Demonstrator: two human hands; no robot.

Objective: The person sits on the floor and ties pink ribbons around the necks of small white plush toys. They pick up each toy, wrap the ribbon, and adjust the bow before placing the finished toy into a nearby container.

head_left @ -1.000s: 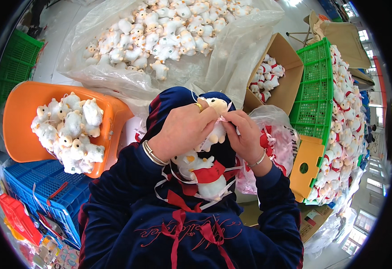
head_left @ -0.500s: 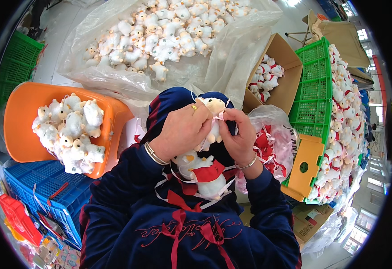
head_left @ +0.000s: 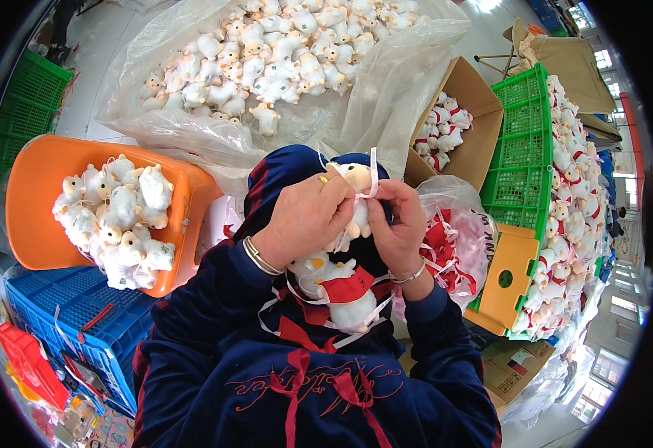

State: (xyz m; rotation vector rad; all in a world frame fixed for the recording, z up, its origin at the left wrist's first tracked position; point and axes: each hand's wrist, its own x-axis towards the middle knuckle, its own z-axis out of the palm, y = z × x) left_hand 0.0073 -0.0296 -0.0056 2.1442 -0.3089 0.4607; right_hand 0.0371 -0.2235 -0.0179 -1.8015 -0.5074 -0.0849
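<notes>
My left hand point(head_left: 308, 216) and my right hand point(head_left: 400, 224) are closed together around a small white plush toy point(head_left: 356, 179) held up over my lap. A thin white ribbon point(head_left: 373, 173) loops up from between my fingers beside the toy's head. A second white plush toy with a red cloth point(head_left: 341, 293) lies on my lap just below both hands, with loose white ribbons around it. I wear a ring and a bracelet on the left hand and a bracelet on the right wrist.
An orange tub point(head_left: 39, 201) of white plush toys sits at left, above a blue crate point(head_left: 65, 313). A clear plastic sheet point(head_left: 386, 82) piled with toys lies ahead. A cardboard box point(head_left: 483, 142), a bag of red ribbons point(head_left: 453, 246) and green crates point(head_left: 520, 164) stand at right.
My hands stay on the toy; the fingers have shifted slightly and the white ribbon now stands up higher beside the toy's head.
</notes>
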